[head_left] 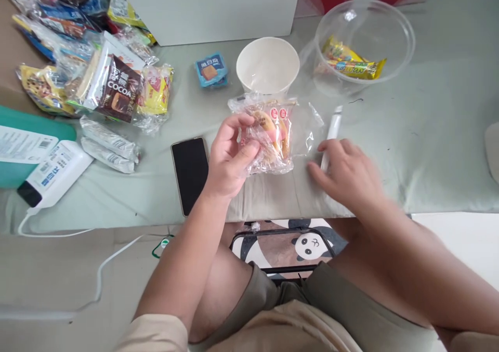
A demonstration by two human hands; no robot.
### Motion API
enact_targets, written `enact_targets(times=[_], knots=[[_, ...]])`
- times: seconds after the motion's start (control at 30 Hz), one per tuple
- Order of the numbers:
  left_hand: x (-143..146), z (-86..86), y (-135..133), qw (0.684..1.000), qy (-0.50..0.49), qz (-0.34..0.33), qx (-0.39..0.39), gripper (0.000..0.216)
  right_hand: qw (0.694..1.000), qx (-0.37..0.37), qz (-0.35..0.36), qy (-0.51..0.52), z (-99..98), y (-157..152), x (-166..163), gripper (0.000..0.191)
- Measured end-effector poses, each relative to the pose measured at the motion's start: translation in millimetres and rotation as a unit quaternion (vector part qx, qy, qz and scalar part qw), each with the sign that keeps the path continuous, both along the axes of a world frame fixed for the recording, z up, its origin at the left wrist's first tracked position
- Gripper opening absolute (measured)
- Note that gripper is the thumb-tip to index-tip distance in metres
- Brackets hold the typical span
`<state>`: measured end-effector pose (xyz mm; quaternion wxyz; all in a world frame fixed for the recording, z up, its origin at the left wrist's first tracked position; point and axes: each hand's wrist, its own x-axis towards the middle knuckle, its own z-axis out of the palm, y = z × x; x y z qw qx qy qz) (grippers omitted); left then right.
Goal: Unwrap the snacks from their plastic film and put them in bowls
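Observation:
My left hand [234,157] pinches clear plastic packaging with small yellow-brown pastries [273,128] inside, printed with round red marks. The bundle hangs over the table in front of a white paper bowl [268,63]. To the right, my right hand [345,172] rests low over a slim white stick-like tool [334,126] lying on the cloth. Its thumb and forefinger are apart, with part of the tool showing between them; the rest is covered by the hand. A loose piece of clear film [307,133] lies between the two hands.
A clear round tub [405,40] with yellow snack packets stands at the back right. A blue snack packet [211,70] lies left of the bowl, and a black phone [190,175] near the front edge. Piled snacks [120,87], a white bottle [58,172] and a green bottle occupy the left.

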<state>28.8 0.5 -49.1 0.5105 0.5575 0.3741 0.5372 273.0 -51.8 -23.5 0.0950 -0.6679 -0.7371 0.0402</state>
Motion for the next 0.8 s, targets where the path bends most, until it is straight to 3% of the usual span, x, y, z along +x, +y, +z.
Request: enact_targets(times=[0.13, 0.2, 0.27, 0.33, 0.4, 0.47, 0.5, 0.57, 0.63, 0.7, 0.8], knots=[[9, 5.1, -5, 0.997, -0.061, -0.029, -0.036, 0.044, 0.997, -0.054, 0.049, -0.016, 4.4, -11, -12, 0.028], [11, 9.6, -6, 0.993, -0.091, -0.037, -0.06, 0.04, 0.998, -0.021, 0.06, 0.023, 5.0, -10, -9, 0.022], [12, 14.1, -7, 0.989, -0.103, -0.049, -0.092, 0.039, 0.99, 0.036, 0.044, 0.131, 4.1, -5, -3, 0.018], [13, 17.7, -7, 0.984, -0.103, -0.06, -0.134, 0.04, 0.953, 0.107, 0.033, 0.283, 4.2, 0, 0, 0.027], [18, 19.9, -8, 0.976, -0.113, -0.067, -0.176, 0.04, 0.896, 0.22, 0.091, 0.375, 7.5, 2, -5, 0.026], [26, 20.8, -11, 0.965, -0.148, -0.073, -0.205, 0.042, 0.853, 0.327, 0.176, 0.366, 13.3, 0, -15, 0.023], [30, 20.8, -12, 0.959, -0.168, -0.077, -0.212, 0.046, 0.85, 0.345, 0.196, 0.346, 16.1, -1, -21, 0.024], [39, 19.9, -16, 0.955, -0.19, -0.083, -0.213, 0.057, 0.88, 0.294, 0.158, 0.337, 18.8, -3, -32, 0.022], [47, 17.9, -19, 0.958, -0.177, -0.077, -0.213, 0.069, 0.91, 0.185, 0.064, 0.367, 16.6, -2, -38, 0.018], [51, 15.1, -21, 0.961, -0.155, -0.058, -0.223, 0.077, 0.908, 0.09, -0.005, 0.408, 11.3, 1, -39, 0.026], [53, 10.2, -20, 0.957, -0.137, -0.024, -0.253, 0.073, 0.886, 0.017, -0.061, 0.459, 4.9, 8, -36, 0.028]])
